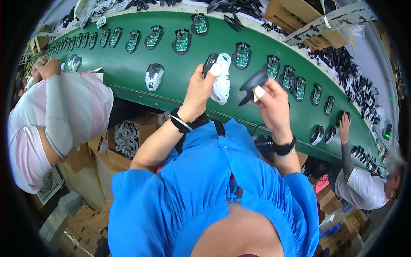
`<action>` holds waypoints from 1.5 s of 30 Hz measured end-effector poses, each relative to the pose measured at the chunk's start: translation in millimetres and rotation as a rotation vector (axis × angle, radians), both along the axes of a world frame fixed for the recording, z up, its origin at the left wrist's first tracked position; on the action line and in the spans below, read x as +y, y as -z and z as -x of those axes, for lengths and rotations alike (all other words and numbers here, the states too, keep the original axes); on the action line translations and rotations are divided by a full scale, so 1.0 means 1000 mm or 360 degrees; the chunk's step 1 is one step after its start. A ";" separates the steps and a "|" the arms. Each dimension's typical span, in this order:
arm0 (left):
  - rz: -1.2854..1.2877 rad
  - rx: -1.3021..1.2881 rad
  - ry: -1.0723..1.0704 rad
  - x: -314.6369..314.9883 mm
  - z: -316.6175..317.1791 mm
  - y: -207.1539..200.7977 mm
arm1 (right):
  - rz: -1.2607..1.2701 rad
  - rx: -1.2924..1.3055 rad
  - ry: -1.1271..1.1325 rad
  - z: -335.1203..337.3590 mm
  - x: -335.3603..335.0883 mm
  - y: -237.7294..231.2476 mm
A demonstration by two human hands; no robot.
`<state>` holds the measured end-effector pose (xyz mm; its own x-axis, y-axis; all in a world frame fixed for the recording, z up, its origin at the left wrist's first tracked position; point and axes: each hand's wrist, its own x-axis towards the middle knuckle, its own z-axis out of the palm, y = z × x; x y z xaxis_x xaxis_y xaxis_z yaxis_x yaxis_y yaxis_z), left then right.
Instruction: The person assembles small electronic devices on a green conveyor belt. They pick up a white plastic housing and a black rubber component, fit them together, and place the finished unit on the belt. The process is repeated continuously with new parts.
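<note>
In my left hand (200,88) is a white mouse shell (221,83), held upright above the green belt, with a black piece (209,63) against its upper left edge. A pale cover wraps the left thumb. My right hand (273,100) pinches a black curved mouse cover (253,85) between a pale-capped thumb and the fingers, just right of the shell and apart from it. On the belt to the left lies a white and grey mouse shell (154,77). Beyond my hands sits an open mouse base with a green circuit board (242,55).
The green belt (128,68) curves across, carrying a row of mouse bases with green boards (182,41). Black parts (327,64) pile along its far edge near cardboard boxes (295,19). A co-worker (60,115) stands left, another (359,184) right. A box of white parts (127,138) is below.
</note>
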<state>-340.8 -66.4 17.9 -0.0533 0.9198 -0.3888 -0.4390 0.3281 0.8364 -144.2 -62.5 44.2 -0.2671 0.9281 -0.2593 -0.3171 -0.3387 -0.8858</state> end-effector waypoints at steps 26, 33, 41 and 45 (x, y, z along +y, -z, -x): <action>-0.0294 0.0174 0.0372 -0.007 0.004 -0.019 | 0.0186 0.0263 -0.0203 0.027 0.029 0.001; -0.0323 0.0504 0.0424 0.005 0.011 -0.005 | 0.0143 0.0103 -0.0200 0.030 0.032 0.007; -0.0610 0.0575 0.0962 -0.037 0.035 -0.059 | -0.0121 -0.0070 -0.0743 0.023 0.003 -0.058; -0.1094 0.0869 0.0744 -0.047 0.048 -0.077 | -0.0469 -0.0396 -0.0788 0.038 -0.006 -0.088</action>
